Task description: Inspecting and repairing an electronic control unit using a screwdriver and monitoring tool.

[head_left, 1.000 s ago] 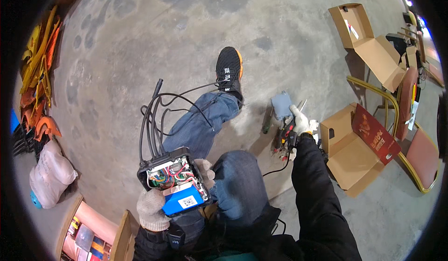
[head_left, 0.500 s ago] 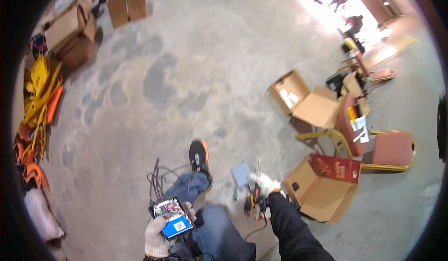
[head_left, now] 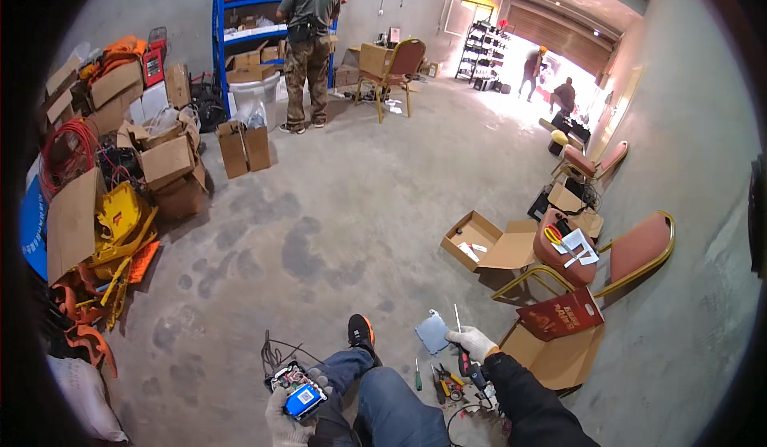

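My left hand (head_left: 284, 415), in a knit glove, grips an open black enclosure (head_left: 292, 379) with wires inside, black cables trailing from it and a blue battery pack (head_left: 305, 399). My gloved right hand (head_left: 473, 341) is closed on a black-and-red corded tool (head_left: 470, 367); a thin white stick (head_left: 456, 316) rises at its fingertips. Just left of that hand lies a blue-grey plate (head_left: 431, 335) on the floor, with a green-handled screwdriver (head_left: 418, 377) and assorted pliers (head_left: 447, 383) below it.
Open cartons (head_left: 511, 247) and tipped chairs (head_left: 639, 251) stand to the right. Piled boxes and yellow-orange parts (head_left: 120, 215) line the left. A person (head_left: 306, 55) stands at blue shelving (head_left: 236, 15); two people (head_left: 559, 95) are by a bright roller-door opening (head_left: 551, 23).
The view has tilted up, bringing the shelving, people and doorway into sight. My hands appear lower in frame, still holding the enclosure and the corded tool.
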A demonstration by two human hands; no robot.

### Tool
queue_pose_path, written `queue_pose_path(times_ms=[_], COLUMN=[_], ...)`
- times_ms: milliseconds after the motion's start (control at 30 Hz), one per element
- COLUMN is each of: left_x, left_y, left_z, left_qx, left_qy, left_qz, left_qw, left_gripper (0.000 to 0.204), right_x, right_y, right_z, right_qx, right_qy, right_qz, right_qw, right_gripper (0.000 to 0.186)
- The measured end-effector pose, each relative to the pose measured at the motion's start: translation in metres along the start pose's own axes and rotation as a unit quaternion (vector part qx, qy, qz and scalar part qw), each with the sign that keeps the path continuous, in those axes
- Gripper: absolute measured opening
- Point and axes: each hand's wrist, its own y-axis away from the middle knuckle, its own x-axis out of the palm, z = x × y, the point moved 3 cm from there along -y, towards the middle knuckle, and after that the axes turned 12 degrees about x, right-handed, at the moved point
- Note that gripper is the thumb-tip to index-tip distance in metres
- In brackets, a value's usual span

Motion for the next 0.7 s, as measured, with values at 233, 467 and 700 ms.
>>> queue_pose_path(times_ms=[233,467,700], left_x=[0.007,0.024,0.046], left_y=[0.045,0.075,0.087], left_z=[-0.012,-0.006,-0.008], left_qx=[0.022,0.021,0.029], left_qy=[0.060,0.069,0.050], left_qz=[-0.001,0.011,0.072], left_qw=[0.998,0.997,0.996], left_gripper=[0.071,0.071,0.068], right_x=[0.016,0.023,0.027], right_y=[0.074,0.105,0.102], right_z=[0.043,0.039,0.029], right_qx=[-0.035,-0.079,-0.099], right_qy=[-0.031,0.002,-0.030], right_qz=[0.022,0.055,0.090], right_qw=[0.999,0.995,0.990], right_gripper=[0.036,0.037,0.034])
